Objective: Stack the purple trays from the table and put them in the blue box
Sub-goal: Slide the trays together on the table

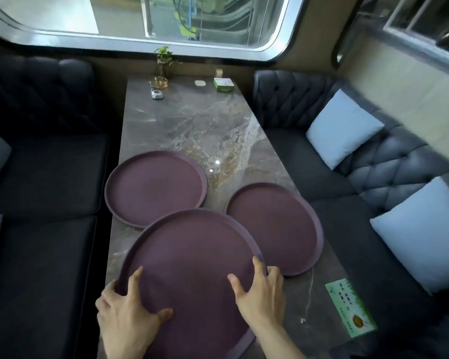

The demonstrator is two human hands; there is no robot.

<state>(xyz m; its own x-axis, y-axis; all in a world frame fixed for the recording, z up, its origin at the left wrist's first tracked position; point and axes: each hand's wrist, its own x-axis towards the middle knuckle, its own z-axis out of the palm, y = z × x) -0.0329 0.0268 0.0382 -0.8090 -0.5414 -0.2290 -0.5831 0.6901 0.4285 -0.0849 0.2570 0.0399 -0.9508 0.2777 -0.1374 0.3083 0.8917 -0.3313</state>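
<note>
Purple trays lay three in number on the marble table (pixel 192 120), all of them at the end nearest me. My left hand (pixel 126 314) gripped the nearest tray (pixel 192 257) by its left rim, thumb pressed on the inner surface and fingers (pixel 109 288) curled over the edge. My right hand (pixel 259 294) clamped the same tray at its right rim, thumb and forefinger on top and the other fingers wrapped outside the edge. That tray appeared tilted, its far edge lying over the near rim of the left tray (pixel 154 187), which sat flat just beyond it. A third tray, the right tray (pixel 275 229), rested to the right of the nearest tray, its edge passing behind my right fingers and overhanging the table's side. A green card (pixel 351 307) lay farther right of the nearest tray. Well beyond the nearest tray, at the table's window end, stood a small plant (pixel 163 60), a green box (pixel 224 84) and an ashtray (pixel 157 94). I could not see the blue box.
</note>
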